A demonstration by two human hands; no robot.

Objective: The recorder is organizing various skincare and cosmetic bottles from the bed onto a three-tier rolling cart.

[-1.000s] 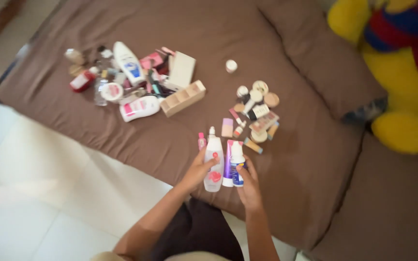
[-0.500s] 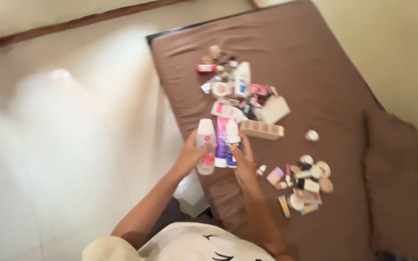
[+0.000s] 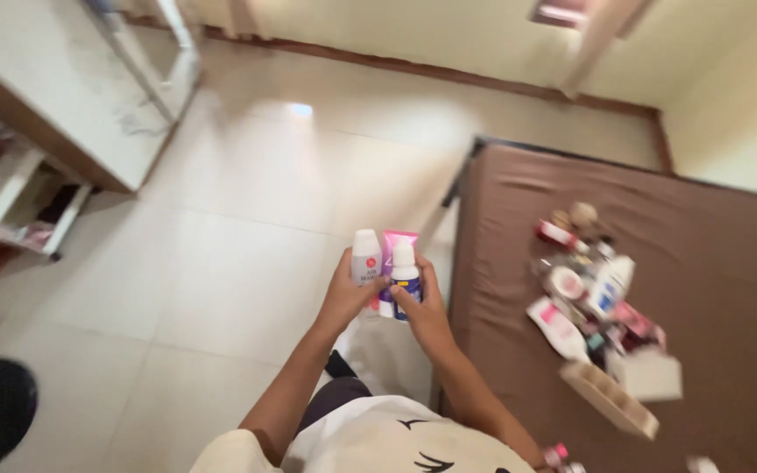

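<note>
View swung off brown mattress (image 3: 729, 263) to tiled floor (image 3: 221, 236); fingers (image 3: 400, 296) hold bottles (image 3: 366, 259).

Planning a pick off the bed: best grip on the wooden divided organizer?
Grip the wooden organizer across its two long side walls, near mid-length, coming from above. It lies flat and open-topped on the brown mattress, long and narrow. The white box crowds its far side.

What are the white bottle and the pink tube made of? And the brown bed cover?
The white bottle in the left hand looks like smooth, slightly glossy plastic. The pink tube between the hands seems soft, shiny plastic, though blur leaves that open. The brown bed cover looks like matte cloth: it shows soft wrinkles.
</note>
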